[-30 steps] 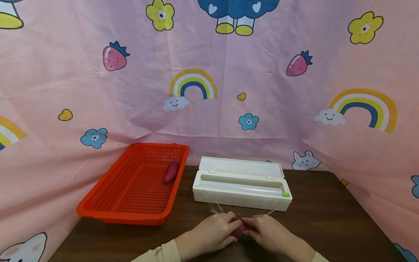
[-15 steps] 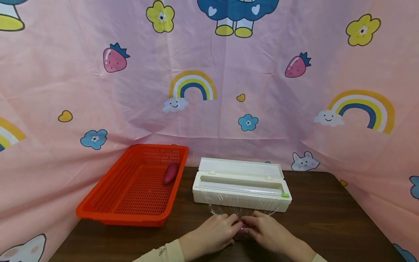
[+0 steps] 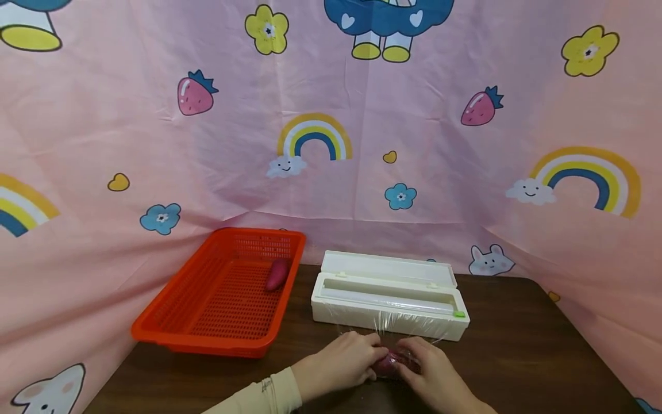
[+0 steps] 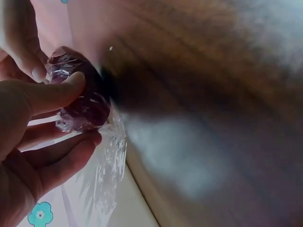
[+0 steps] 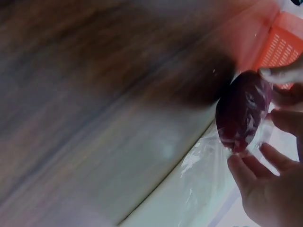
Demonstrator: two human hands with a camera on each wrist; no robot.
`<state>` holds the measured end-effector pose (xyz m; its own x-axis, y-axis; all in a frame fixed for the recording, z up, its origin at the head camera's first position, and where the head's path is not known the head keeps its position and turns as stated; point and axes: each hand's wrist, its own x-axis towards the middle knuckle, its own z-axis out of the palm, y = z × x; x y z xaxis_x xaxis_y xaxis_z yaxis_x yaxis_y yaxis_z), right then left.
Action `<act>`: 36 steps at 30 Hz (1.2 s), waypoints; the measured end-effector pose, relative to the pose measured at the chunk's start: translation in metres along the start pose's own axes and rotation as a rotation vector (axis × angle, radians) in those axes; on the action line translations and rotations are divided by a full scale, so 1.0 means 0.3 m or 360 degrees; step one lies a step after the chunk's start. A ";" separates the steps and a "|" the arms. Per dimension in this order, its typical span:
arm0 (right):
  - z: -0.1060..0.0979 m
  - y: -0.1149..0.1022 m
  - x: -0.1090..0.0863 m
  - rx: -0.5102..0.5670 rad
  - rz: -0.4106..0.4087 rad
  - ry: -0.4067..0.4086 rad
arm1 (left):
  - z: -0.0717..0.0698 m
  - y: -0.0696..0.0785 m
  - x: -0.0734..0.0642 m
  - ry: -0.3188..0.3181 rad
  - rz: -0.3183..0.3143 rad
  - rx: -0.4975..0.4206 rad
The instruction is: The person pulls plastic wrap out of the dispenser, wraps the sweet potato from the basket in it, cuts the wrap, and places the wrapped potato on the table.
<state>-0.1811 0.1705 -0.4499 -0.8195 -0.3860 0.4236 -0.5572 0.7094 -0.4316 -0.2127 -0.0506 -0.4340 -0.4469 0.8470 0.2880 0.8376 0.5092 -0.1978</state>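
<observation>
Near the table's front, a purple-red sweet potato (image 3: 387, 364) lies within clear cling film (image 4: 106, 165). The film stretches from it to the roll (image 3: 385, 301) in a white dispenser box (image 3: 388, 323). My left hand (image 3: 341, 362) grips the left end, its thumb on top and its fingers on the far side in the left wrist view. At the other end, my right hand (image 3: 431, 371) holds the wrapped sweet potato between thumb and fingers, which are spread wider. In the right wrist view, the right thumb touches the tip of the sweet potato (image 5: 241, 111).
A red-orange plastic basket (image 3: 207, 347) stands at the left, with another sweet potato (image 3: 277, 273) inside by its right wall. The dispenser's lid (image 3: 388, 268) stands raised behind the box. A patterned cloth (image 3: 351, 190) hangs behind the dark wooden table (image 3: 517, 339).
The right hand's fingers have spread and shifted toward the right end, showing more of the sweet potato. The left hand keeps its grip. The head view has turned slightly left.
</observation>
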 end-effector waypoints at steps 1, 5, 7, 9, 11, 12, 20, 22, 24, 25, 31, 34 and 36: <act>0.003 -0.003 -0.004 -0.0057 -0.0062 0.0047 | -0.001 -0.004 0.003 -0.0015 -0.0009 -0.0040; 0.009 -0.010 -0.011 -0.0271 -0.0406 0.0230 | -0.002 -0.024 0.016 -0.0090 -0.0063 -0.0184; 0.013 -0.009 -0.010 -0.0340 -0.0567 0.0263 | -0.002 -0.034 0.022 -0.0129 -0.0100 -0.0245; 0.017 -0.005 -0.010 -0.0402 -0.0666 0.0251 | -0.002 -0.042 0.027 -0.0164 -0.0138 -0.0302; 0.021 -0.001 -0.012 -0.0472 -0.0702 0.0224 | -0.004 -0.048 0.031 -0.0189 -0.0168 -0.0350; 0.023 0.001 -0.013 -0.0497 -0.0705 0.0208 | -0.006 -0.050 0.033 -0.0201 -0.0175 -0.0366; 0.017 0.015 0.000 -0.0521 -0.0645 0.0082 | -0.017 -0.060 0.041 -0.0272 -0.0226 -0.0441; 0.016 0.018 0.008 -0.0533 -0.0652 0.0069 | -0.016 -0.064 0.044 -0.0292 -0.0238 -0.0452; 0.017 0.021 0.015 -0.0548 -0.0673 0.0075 | -0.015 -0.066 0.047 -0.0306 -0.0248 -0.0469; 0.019 0.024 0.018 -0.0559 -0.0687 0.0089 | -0.015 -0.067 0.047 -0.0311 -0.0254 -0.0478; 0.032 0.033 0.033 -0.0613 -0.0669 0.0157 | -0.002 -0.073 0.044 -0.0307 -0.0317 -0.0562; 0.038 0.034 0.037 -0.0633 -0.0615 0.0146 | 0.004 -0.073 0.040 -0.0312 -0.0359 -0.0565; 0.039 0.034 0.039 -0.0635 -0.0575 0.0123 | 0.007 -0.071 0.039 -0.0318 -0.0391 -0.0558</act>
<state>-0.1979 0.1664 -0.4587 -0.5646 -0.6130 0.5526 -0.6952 0.7141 0.0820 -0.2365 -0.0512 -0.4284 -0.6679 0.7383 0.0937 0.7398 0.6449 0.1916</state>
